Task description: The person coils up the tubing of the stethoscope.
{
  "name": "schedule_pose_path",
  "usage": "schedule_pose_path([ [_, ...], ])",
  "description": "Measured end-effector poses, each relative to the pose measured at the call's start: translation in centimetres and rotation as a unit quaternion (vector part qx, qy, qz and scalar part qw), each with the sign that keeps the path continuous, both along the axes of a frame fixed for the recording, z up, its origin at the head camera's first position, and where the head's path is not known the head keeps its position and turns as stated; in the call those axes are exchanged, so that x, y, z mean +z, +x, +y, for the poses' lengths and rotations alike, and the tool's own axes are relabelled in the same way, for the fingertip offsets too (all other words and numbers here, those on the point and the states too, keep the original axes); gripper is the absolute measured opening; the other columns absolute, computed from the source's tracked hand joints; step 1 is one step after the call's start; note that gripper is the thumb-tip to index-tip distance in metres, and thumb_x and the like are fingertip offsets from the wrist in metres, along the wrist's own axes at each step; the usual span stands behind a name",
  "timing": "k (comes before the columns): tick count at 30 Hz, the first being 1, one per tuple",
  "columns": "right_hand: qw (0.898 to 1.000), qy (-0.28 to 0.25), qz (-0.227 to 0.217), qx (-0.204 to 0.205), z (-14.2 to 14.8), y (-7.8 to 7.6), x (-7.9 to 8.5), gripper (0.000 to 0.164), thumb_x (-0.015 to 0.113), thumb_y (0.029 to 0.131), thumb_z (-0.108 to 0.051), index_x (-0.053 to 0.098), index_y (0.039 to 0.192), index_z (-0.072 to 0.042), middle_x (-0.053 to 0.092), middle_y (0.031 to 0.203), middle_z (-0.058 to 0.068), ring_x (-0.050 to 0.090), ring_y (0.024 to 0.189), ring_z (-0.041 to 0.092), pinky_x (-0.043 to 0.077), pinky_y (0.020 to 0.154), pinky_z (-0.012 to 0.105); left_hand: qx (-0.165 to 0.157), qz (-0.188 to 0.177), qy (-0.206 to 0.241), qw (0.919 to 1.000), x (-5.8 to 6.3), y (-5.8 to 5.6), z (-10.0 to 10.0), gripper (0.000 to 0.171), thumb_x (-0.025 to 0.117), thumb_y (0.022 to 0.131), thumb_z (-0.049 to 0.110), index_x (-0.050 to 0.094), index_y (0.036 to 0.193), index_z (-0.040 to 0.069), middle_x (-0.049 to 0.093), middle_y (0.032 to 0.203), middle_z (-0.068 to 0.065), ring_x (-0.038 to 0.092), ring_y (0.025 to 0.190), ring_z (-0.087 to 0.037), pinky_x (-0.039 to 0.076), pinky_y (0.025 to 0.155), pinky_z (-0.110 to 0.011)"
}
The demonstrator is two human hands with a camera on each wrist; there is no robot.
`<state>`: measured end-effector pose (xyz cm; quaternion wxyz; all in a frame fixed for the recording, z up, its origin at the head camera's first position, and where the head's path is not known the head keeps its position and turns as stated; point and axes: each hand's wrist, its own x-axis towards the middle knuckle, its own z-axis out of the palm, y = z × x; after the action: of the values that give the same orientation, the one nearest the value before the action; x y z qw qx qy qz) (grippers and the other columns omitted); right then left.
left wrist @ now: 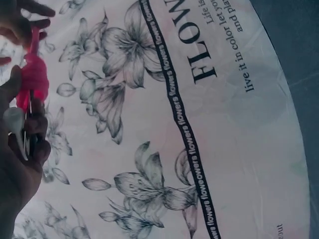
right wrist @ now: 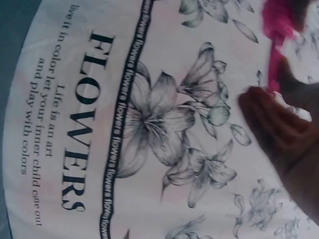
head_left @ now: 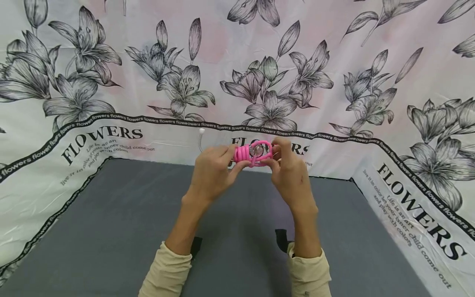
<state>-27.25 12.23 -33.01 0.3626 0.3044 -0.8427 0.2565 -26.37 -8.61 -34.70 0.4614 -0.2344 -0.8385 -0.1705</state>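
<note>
Both hands hold a bright pink coiled cord up above the far edge of the table. My left hand grips its tightly wound end, thumb along the near side. At the other end, where the pink strands spread into loops around a clear, shiny round piece, my right hand pinches the loops between thumb and fingers. From the left hand sticks a thin pale stalk with a white rounded tip. In the left wrist view a shiny metallic shaft runs from the pink coil into the fingers.
A dark grey tabletop spreads below the hands. Behind it and at both sides hangs a white sheet with printed flowers and lettering. Black straps show beside the beige sleeves.
</note>
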Motion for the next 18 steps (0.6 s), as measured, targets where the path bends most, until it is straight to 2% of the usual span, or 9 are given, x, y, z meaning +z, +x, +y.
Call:
schedule_pose_path([
  [2,0.998,0.011,-0.056,0.002,0.6,0.5,0.4,0.061,0.082,0.087,-0.007,0.043,0.135,-0.006,0.068,0.114,0.021,0.072,0.098,0.034,0.061,0.081,0.045,-0.005,-0.048,-0.01,0.9988,-0.3,-0.3,-0.2,0.041,0.081,0.089,0.043,0.074,0.095,0.004,0.066,0.073,-0.005,0.054,0.063,-0.017,0.048,0.058,-0.03],
  [4,0.996,0.008,-0.089,0.004,1.2,0.9,0.8,0.064,0.083,0.087,-0.009,0.044,0.137,-0.004,0.063,0.124,0.021,0.068,0.11,0.035,0.059,0.093,0.049,-0.018,-0.108,-0.024,0.9937,-0.8,-0.8,-0.1,0.041,0.08,0.09,0.045,0.069,0.085,0.006,0.059,0.069,-0.003,0.048,0.061,-0.015,0.041,0.055,-0.027],
  [6,0.995,-0.011,-0.1,0.006,2.0,1.2,1.0,0.061,0.081,0.09,-0.01,0.046,0.138,-0.002,0.059,0.129,0.021,0.064,0.116,0.036,0.057,0.098,0.05,-0.039,-0.18,-0.039,0.9822,-1.7,-1.6,0.2,0.043,0.079,0.09,0.047,0.063,0.078,0.009,0.05,0.065,0.001,0.041,0.06,-0.012,0.034,0.054,-0.023],
  [7,0.995,-0.023,-0.1,0.005,2.3,1.3,1.1,0.058,0.08,0.092,-0.011,0.046,0.138,-0.001,0.058,0.13,0.021,0.064,0.116,0.036,0.056,0.1,0.051,-0.054,-0.221,-0.045,0.9728,-2.2,-2.0,0.5,0.043,0.078,0.091,0.047,0.062,0.077,0.01,0.048,0.064,0.002,0.039,0.06,-0.01,0.032,0.053,-0.022],
  [10,0.993,-0.044,-0.108,0.003,3.2,1.7,1.0,0.051,0.076,0.096,-0.013,0.048,0.136,0.0,0.058,0.129,0.02,0.064,0.116,0.037,0.056,0.099,0.052,-0.108,-0.337,-0.05,0.9341,-4.2,-3.2,1.7,0.04,0.079,0.091,0.044,0.063,0.075,0.011,0.043,0.062,0.006,0.035,0.058,-0.006,0.026,0.052,-0.019],
  [13,0.99,-0.034,-0.134,0.003,3.9,2.0,0.5,0.046,0.073,0.098,-0.015,0.049,0.135,0.001,0.057,0.131,0.019,0.063,0.117,0.037,0.055,0.099,0.052,-0.141,-0.426,-0.062,0.8914,-6.4,-4.1,2.9,0.042,0.08,0.091,0.043,0.061,0.07,0.012,0.038,0.059,0.008,0.03,0.053,-0.004,0.024,0.049,-0.019],
  [16,0.988,-0.021,-0.151,0.0,4.4,2.3,0.2,0.041,0.072,0.1,-0.016,0.052,0.132,0.0,0.057,0.131,0.018,0.062,0.118,0.036,0.054,0.1,0.051,-0.142,-0.496,-0.086,0.8523,-8.2,-4.4,3.7,0.049,0.082,0.089,0.044,0.058,0.062,0.012,0.034,0.054,0.01,0.026,0.052,-0.004,0.022,0.048,-0.021],
  [18,0.988,-0.02,-0.155,-0.005,4.8,2.5,0.1,0.039,0.071,0.1,-0.017,0.053,0.131,-0.001,0.058,0.13,0.018,0.062,0.117,0.035,0.054,0.099,0.05,-0.123,-0.54,-0.108,0.8257,-9.0,-4.3,3.9,0.051,0.083,0.088,0.045,0.059,0.058,0.012,0.035,0.052,0.011,0.028,0.051,-0.004,0.024,0.048,-0.022],
])
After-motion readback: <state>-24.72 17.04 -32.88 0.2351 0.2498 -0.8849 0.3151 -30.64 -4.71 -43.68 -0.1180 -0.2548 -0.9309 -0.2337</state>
